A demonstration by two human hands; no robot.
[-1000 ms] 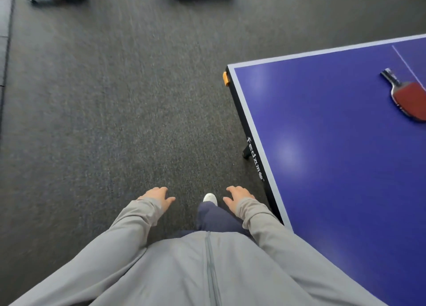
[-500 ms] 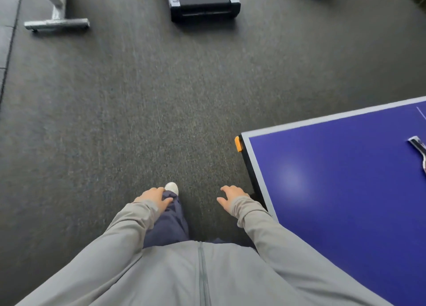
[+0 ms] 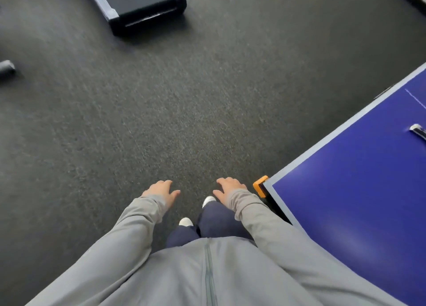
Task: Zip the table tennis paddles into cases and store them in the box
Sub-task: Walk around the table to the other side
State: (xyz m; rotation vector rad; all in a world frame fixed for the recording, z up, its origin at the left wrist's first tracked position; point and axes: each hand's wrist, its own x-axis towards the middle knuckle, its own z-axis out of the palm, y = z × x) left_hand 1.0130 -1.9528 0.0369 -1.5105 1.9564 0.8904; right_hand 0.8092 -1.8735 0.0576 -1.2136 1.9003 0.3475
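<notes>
A blue table tennis table [image 3: 359, 190] fills the right side, its near corner capped in orange [image 3: 261, 186]. Only the handle end of a paddle [image 3: 418, 131] shows on it at the right frame edge; the blade is cut off. My left hand [image 3: 161, 191] and my right hand [image 3: 229, 188] hang in front of me over the dark carpet, fingers spread, both holding nothing. My right hand is just left of the table's corner. No case or box is in view.
A black treadmill end [image 3: 140, 8] with grey side rails lies on the carpet at the top left. A dark rounded object [image 3: 7, 67] sits at the left edge. My white shoes [image 3: 208, 201] and navy trousers show below my hands.
I have walked along the table past its corner; the table has slid right and down in view, the paddle's red blade has left the frame, and the treadmill has come closer.
</notes>
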